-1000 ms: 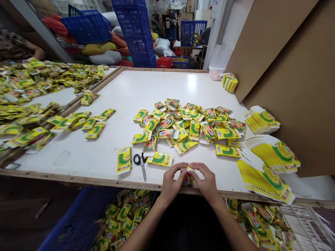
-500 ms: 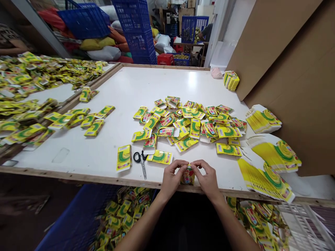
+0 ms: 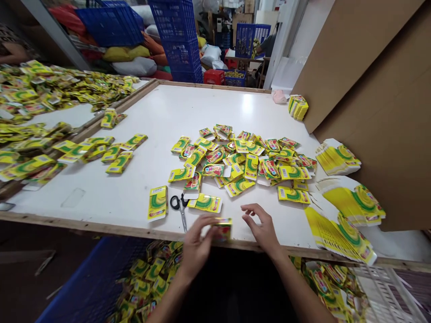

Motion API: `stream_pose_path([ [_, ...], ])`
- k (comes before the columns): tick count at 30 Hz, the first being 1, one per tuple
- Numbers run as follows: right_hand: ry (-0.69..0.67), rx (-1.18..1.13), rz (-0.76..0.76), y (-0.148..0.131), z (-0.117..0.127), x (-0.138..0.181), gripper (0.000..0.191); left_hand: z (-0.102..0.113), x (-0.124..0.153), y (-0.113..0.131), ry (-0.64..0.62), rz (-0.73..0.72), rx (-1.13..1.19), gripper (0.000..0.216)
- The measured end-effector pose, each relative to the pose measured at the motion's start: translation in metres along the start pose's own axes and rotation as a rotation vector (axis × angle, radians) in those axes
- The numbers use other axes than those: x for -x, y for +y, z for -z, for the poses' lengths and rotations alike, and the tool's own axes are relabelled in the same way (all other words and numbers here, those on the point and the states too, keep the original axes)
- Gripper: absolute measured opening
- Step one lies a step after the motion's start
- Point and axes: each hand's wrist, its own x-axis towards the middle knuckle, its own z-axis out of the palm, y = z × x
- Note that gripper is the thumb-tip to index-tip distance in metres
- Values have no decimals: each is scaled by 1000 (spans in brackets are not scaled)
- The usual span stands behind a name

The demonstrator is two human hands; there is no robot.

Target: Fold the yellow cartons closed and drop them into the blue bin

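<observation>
Between the fingers of my left hand (image 3: 198, 242) is a small yellow and red carton (image 3: 225, 229), slightly blurred, at the table's front edge. My right hand (image 3: 261, 226) is apart from it, thumb and fingers parted with nothing between them. Black-handled scissors (image 3: 182, 210) lie left of the held carton, beside a yellow carton (image 3: 157, 203) lying flat. Just behind my hands, another carton (image 3: 204, 202) rests on the white table (image 3: 161, 116). Beyond it spreads a loose heap of similar small cartons (image 3: 235, 159), some with white flaps standing out.
Fanned stacks of flat cartons (image 3: 340, 229) lie at the right, by large cardboard sheets (image 3: 377, 112). A wooden strip (image 3: 131, 105) divides off a big pile at left. Below the edge, a blue crate (image 3: 81, 273) and a white crate (image 3: 387, 287) flank me. Blue crates (image 3: 175, 40) stand stacked behind.
My left hand has moved left with the carton, away from my right hand. My right hand has let go of the carton and its fingers have parted.
</observation>
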Motion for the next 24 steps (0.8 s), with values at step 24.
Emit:
stream_pose_path([
  [24, 156, -104, -70, -6, -3, -4, 13, -42, -15, -31, -256, 268, 353, 39],
])
